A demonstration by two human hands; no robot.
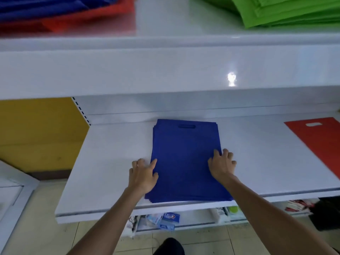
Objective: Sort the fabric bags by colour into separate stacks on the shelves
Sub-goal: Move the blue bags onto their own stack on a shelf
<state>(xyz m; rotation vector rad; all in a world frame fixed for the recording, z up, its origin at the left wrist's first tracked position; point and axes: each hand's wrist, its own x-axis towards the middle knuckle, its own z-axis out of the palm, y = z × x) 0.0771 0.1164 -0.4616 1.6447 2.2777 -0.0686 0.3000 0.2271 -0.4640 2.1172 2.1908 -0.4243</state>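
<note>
Blue bags [185, 159] lie stacked flat on the middle shelf [266, 162], their near edge close to its front lip. My left hand [142, 175] rests loose-fingered against the stack's left side and my right hand [222, 164] lies flat on its right side, neither gripping. I judge uneven pressure could fan the layers or slide them off the front; the red bag [316, 142] lies well apart

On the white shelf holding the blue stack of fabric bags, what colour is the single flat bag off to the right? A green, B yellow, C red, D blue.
C: a flat red fabric bag with a cut-out handle lies right of the blue stack of fabric bags on the same white shelf.
</note>
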